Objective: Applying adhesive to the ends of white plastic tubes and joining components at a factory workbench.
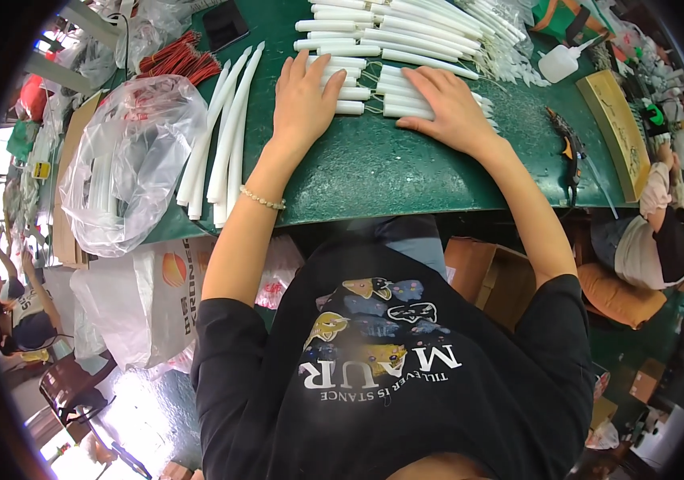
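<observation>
On the green table, my left hand (303, 100) lies with fingers spread over the left ends of a row of short white tubes (351, 93). My right hand (452, 110) rests, fingers stretched out, across white tapered candle-like sticks (404, 101) in line with those tubes. Thin wires (374, 90) run through the gap between the two rows. Beyond both hands, more white tapered sticks (418, 36) lie side by side, their tips toward the right. Left of my left arm are several long white tapered sticks (228, 132), lying loose. Neither hand appears to grip anything.
A clear plastic bag (130, 160) hangs over the table's left edge, near red wires (175, 60) and a dark phone (225, 26). To the right are a glue gun (571, 160), a white bottle (559, 62) and a yellowish tray (615, 132). Another person (654, 232) sits beyond.
</observation>
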`<action>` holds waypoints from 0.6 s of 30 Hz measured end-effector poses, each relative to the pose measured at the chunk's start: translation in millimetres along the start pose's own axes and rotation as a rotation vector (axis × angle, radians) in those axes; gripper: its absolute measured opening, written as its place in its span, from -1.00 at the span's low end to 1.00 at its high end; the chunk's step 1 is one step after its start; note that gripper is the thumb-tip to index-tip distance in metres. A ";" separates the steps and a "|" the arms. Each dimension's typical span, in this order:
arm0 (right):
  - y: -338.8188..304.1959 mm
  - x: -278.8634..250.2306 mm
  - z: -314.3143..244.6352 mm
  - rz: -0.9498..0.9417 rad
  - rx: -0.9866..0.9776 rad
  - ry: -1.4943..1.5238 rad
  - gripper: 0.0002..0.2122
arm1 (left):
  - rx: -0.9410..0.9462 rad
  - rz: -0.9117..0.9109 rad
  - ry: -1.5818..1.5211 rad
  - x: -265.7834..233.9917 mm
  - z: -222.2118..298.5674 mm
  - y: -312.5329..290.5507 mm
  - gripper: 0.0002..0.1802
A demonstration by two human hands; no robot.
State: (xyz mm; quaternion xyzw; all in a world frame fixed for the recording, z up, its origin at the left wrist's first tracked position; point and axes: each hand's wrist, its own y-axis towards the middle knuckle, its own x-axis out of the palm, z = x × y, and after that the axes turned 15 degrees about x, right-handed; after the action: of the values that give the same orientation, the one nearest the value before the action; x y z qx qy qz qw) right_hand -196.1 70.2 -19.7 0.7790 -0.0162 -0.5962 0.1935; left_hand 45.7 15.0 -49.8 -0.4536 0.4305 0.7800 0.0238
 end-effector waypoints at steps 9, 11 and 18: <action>-16.6 -13.1 4.6 -0.088 -0.117 0.053 -0.29 | -0.095 -0.127 -0.144 -25.4 27.6 -9.2 -0.57; -16.5 -13.2 5.0 -0.060 -0.127 0.048 -0.30 | -0.138 -0.168 -0.131 -27.2 30.4 -4.2 -0.53; -16.1 -15.3 2.9 -0.071 -0.136 0.029 -0.34 | 0.182 -0.023 -0.065 -14.1 8.8 6.0 -0.50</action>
State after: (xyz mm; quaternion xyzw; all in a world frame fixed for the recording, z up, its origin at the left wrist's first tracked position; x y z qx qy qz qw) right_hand -206.6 88.2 -11.4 0.7726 0.0547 -0.5912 0.2250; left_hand 45.4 22.2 -33.7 -0.4289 0.4936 0.7515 0.0877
